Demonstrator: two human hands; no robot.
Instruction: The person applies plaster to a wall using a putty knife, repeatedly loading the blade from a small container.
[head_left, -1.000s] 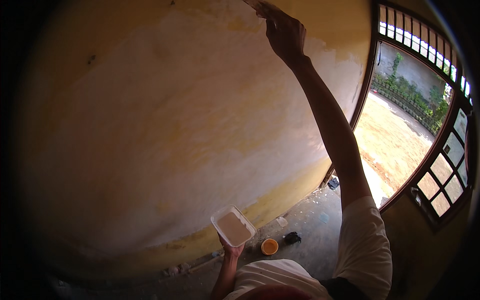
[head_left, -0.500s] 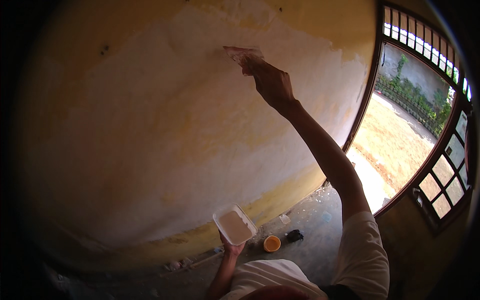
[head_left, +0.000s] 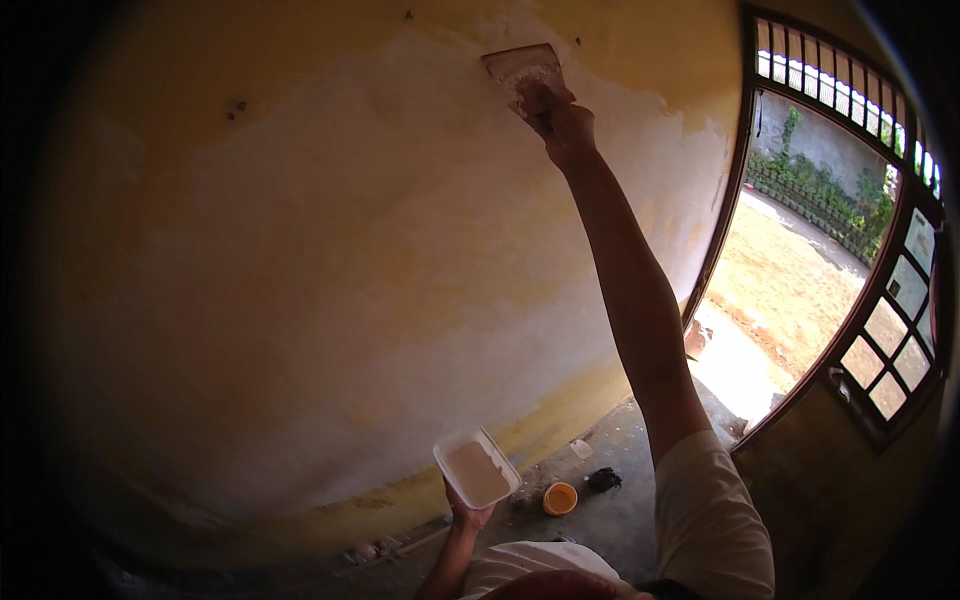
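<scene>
My right hand (head_left: 566, 122) is raised high with the arm stretched out, closed around a putty knife (head_left: 524, 70). Its wide, flat blade is smeared with pale filler and lies against the upper wall (head_left: 330, 230). White filler covers much of that yellow wall in patchy, cloudy coats, with bare yellow along the top and near the floor. Low down, my left hand (head_left: 470, 512) supports a white rectangular plastic tub (head_left: 478, 468) from below. Pale, smooth filler lies in the tub, and its open top faces up toward me.
An orange-yellow round pot (head_left: 560, 498) and a crumpled black thing (head_left: 604, 480) sit on the grey floor (head_left: 600, 445). To the right, a doorway with a dark frame (head_left: 728, 200) opens onto a sunlit yard. A paned door (head_left: 890, 340) stands at the far right.
My right hand has moved the putty knife up and to the right along the wall, and its blade has turned upward. My left hand still holds the tub low down.
</scene>
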